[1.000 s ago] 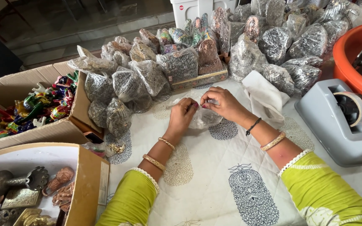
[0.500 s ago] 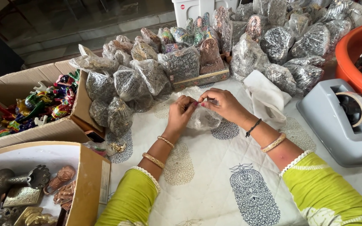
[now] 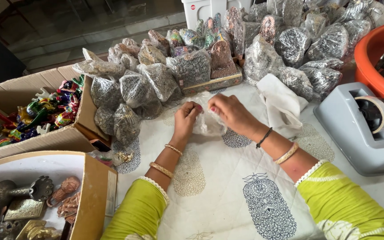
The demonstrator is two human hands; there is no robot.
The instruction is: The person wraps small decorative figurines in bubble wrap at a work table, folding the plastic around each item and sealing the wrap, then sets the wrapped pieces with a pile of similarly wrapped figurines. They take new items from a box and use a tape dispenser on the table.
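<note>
My left hand [image 3: 186,120] and my right hand [image 3: 231,114] meet over a small clear plastic bag [image 3: 208,124] resting on the white printed cloth [image 3: 227,186]. Both hands pinch the bag's top between fingertips. What is inside the bag is hidden by my fingers and the crinkled plastic. Bangles sit on both wrists, and green sleeves cover my forearms.
Several filled plastic bags [image 3: 156,84] are piled behind my hands. A grey tape dispenser [image 3: 363,126] and an orange tub [image 3: 378,53] stand at right, a folded white cloth [image 3: 283,104] beside them. Cardboard boxes hold colourful figurines [image 3: 36,115] and metal items [image 3: 23,200] at left.
My hands have stayed on the bag, fingers shifting slightly at its top. The bag has barely moved on the cloth.
</note>
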